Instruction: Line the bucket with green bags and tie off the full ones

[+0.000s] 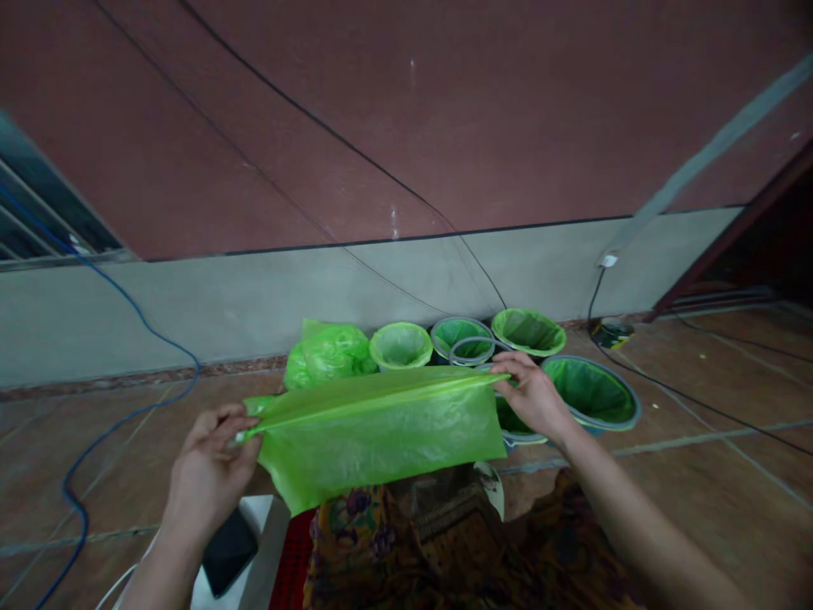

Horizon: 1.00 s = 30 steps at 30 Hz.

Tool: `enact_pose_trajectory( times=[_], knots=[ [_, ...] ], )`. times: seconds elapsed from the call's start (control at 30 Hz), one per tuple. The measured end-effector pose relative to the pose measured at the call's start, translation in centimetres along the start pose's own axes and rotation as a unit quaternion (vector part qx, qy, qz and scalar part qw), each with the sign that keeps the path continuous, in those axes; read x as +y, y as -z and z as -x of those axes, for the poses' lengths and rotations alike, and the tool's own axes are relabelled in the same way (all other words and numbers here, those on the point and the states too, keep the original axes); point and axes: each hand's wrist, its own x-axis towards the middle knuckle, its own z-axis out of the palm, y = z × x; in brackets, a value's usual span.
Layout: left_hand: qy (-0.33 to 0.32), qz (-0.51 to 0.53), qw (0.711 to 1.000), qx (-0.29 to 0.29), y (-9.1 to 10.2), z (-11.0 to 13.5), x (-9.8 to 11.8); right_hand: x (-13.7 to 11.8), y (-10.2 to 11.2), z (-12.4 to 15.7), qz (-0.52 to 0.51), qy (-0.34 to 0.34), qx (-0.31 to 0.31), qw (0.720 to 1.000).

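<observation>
Hands stretch a green bag [381,432] flat in the air, left hand [212,470] pinching one top corner, right hand [533,394] pinching the other, above patterned cloth [445,542], before lined bins [590,391].

This looks like a plain room in a home, seen from floor level: a brown tiled floor [711,373], a wall [445,110] painted dark red over grey, a wall socket [608,260] with loose cables [192,371] trailing, and a row of small bins [401,346] lined with green bags [590,388].
</observation>
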Motion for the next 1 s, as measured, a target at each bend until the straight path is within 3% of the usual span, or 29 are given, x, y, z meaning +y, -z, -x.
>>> enact_pose_trajectory(
  times=[0.1,0.23,0.3,0.37,0.47,0.57,0.67,0.83,1.0],
  knots=[
    [0.011,0.163,0.986,0.009,-0.1,0.1,0.1,0.0,-0.1,0.3,-0.165,-0.043,0.02,0.985],
    [0.104,0.348,0.931,0.037,-1.4,0.5,1.7,-1.2,-1.7,0.7,-0.328,-0.145,0.062,0.931],
    [0.142,0.3,0.941,0.069,-2.0,0.7,2.7,-1.9,-2.8,0.8,-0.282,-0.17,0.128,0.936],
    [0.165,0.166,0.966,0.11,-2.4,0.7,3.5,-2.6,-3.6,0.8,-0.16,-0.155,0.19,0.956],
    [0.179,-0.009,0.977,0.116,-1.9,0.4,4.3,-3.4,-3.9,0.9,0.013,-0.109,0.216,0.97],
    [0.181,-0.073,0.98,0.031,-1.3,0.2,3.6,-3.3,-3.9,1.1,0.084,-0.094,0.173,0.977],
    [0.161,-0.08,0.982,-0.053,-1.8,0.4,1.5,-1.6,-5.1,1.6,0.109,-0.087,0.09,0.986],
    [0.174,-0.116,0.969,-0.13,-5.8,2.5,-2.9,2.8,-10.4,4.4,0.133,-0.15,-0.012,0.98],
    [0.19,-0.104,0.966,-0.14,-9.2,5.1,-5.3,5.5,-15.7,8.0,0.124,-0.254,-0.088,0.955]
  ],
)
